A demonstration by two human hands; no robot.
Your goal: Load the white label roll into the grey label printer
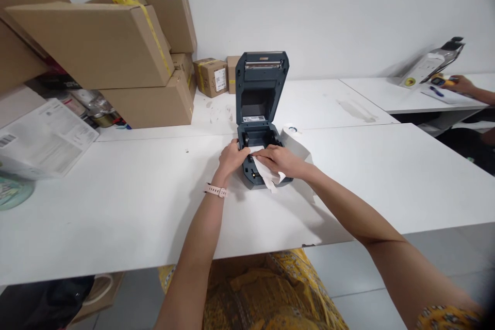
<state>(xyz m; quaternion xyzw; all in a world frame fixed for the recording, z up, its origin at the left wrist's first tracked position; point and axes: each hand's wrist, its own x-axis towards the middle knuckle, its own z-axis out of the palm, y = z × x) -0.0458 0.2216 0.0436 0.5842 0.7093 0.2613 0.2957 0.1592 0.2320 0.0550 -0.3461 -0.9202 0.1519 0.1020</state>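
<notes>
A dark grey label printer (258,87) stands on the white table with its lid raised, showing the inside. My left hand (231,158) grips the left side of its base, thumb over the edge near the paper. A white paper strip (267,174) lies across the base and hangs over its front, crumpled at the end. Over the base, my right hand (279,159) holds this strip, fingers closed and pointing left; its fingertips are close to my left thumb. Behind the printer at right is a white paper roll (291,130), with paper trailing beside the printer.
Cardboard boxes (93,49) are stacked at the back left, with smaller cartons (211,77) against the wall. A white printed package (46,136) lies at the left. On a side table (371,93) at right, another person's hand (462,86) holds a yellow-and-black device.
</notes>
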